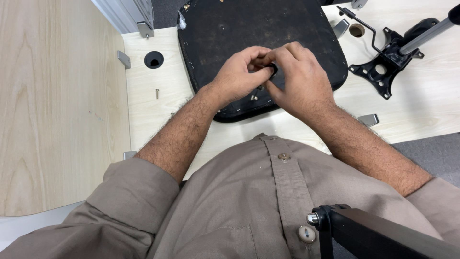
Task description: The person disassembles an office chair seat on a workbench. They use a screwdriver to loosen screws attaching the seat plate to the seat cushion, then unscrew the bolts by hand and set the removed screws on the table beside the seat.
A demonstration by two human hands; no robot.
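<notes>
Left hand [237,76] and right hand [299,79] pinched in narrow grip on a small black round part [273,70], above upturned seat pad [230,33] near worktop's [143,100] far edge.

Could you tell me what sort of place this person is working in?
Probably an office: pale wooden desks with a round cable hole, grey carpet, and an upturned office-chair seat beside its black metal base plate.

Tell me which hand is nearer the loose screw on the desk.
Left. The left hand is over the black seat base, to the right of the screw; the right hand lies farther right.
</notes>
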